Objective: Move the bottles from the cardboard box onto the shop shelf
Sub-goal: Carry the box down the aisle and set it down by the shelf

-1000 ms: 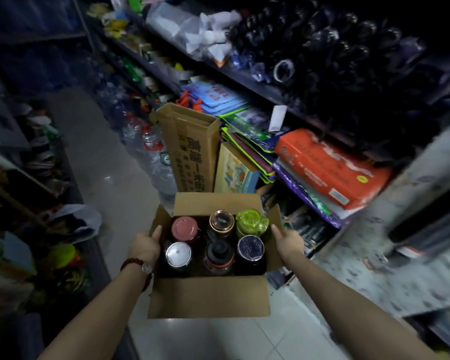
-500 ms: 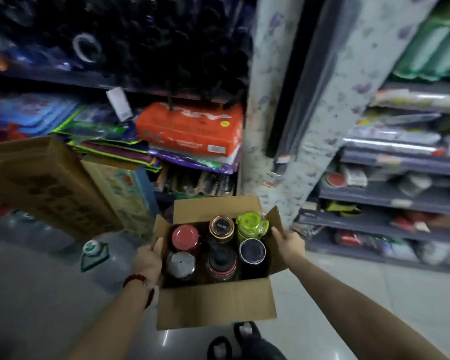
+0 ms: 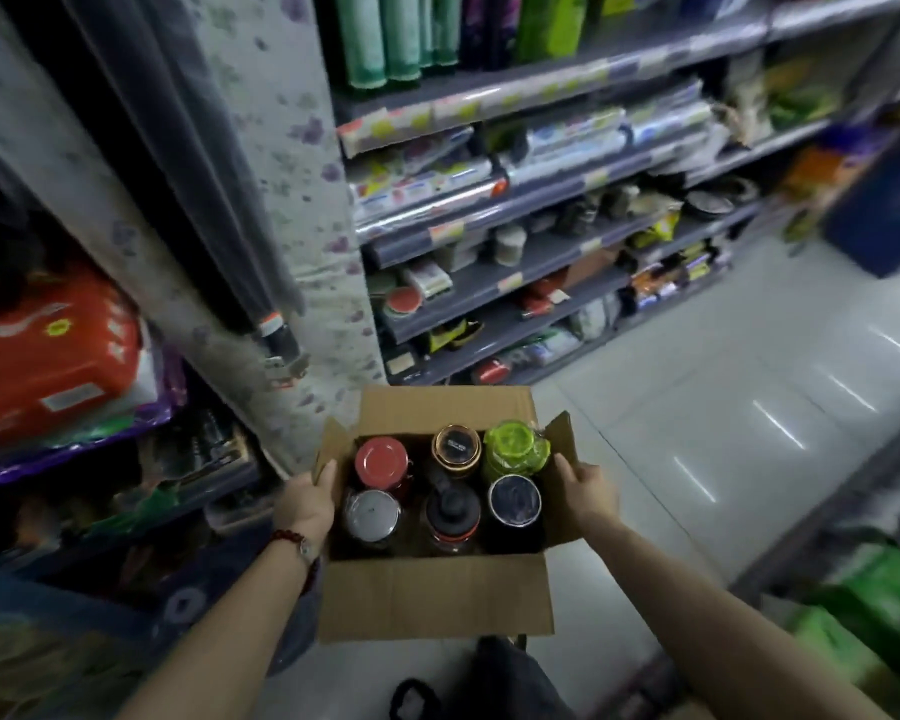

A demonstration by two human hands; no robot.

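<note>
I carry an open cardboard box [image 3: 432, 600] at waist height in front of me. My left hand [image 3: 307, 504] grips its left side flap and my right hand [image 3: 585, 493] grips its right side flap. Several bottles stand upright inside in two rows: a red-lidded one [image 3: 381, 462], a copper-rimmed one [image 3: 456, 447], a lime green one [image 3: 514, 449], a silver-lidded one [image 3: 371, 516], a black sport-cap one [image 3: 450, 514] and a dark-lidded one [image 3: 514, 501]. A grey shop shelf [image 3: 541, 252] with several tiers stands ahead to the right.
A patterned pillar with dark hanging rolls [image 3: 261, 226] stands just left of the box. An orange package [image 3: 48, 356] lies on the left shelving. White tiled floor [image 3: 723, 397] stretches right. Green bags [image 3: 874, 605] sit at lower right, a dark blue box [image 3: 884, 210] far right.
The view has swung right: the tall cardboard carton and left shelves slid out of sight, and the grey tiered shelf now fills the middle. Both hands keep their hold on the box.
</note>
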